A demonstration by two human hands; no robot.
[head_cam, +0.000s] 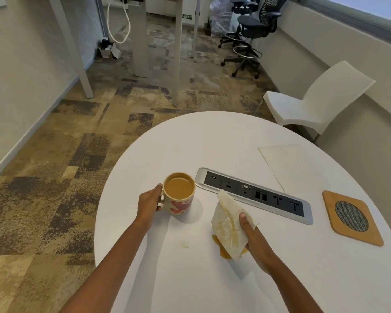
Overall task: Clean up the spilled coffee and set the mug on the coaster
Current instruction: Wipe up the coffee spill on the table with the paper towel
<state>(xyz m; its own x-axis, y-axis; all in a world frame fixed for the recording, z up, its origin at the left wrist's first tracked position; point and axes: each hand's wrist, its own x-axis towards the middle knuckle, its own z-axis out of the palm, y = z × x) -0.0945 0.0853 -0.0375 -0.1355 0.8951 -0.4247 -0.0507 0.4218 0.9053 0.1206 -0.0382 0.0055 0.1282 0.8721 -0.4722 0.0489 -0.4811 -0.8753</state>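
A cream mug (pixel 178 195) with red hearts, full of milky coffee, is held by its handle in my left hand (pixel 148 203), just above or on the white round table (pixel 212 141). My right hand (pixel 253 238) grips a white paper napkin (pixel 227 224) stained with coffee, its lower end over a brown coffee puddle (pixel 224 251). A small faint drop (pixel 186 244) lies left of the puddle. The wooden coaster (pixel 352 216) with a grey mesh centre sits at the table's right side, with nothing on it.
A silver and black socket strip (pixel 253 194) is set into the table between mug and coaster. A white sheet of paper (pixel 289 163) lies behind it. A white chair (pixel 314 102) stands beyond the table; office chairs (pixel 251 32) and desk legs stand farther back.
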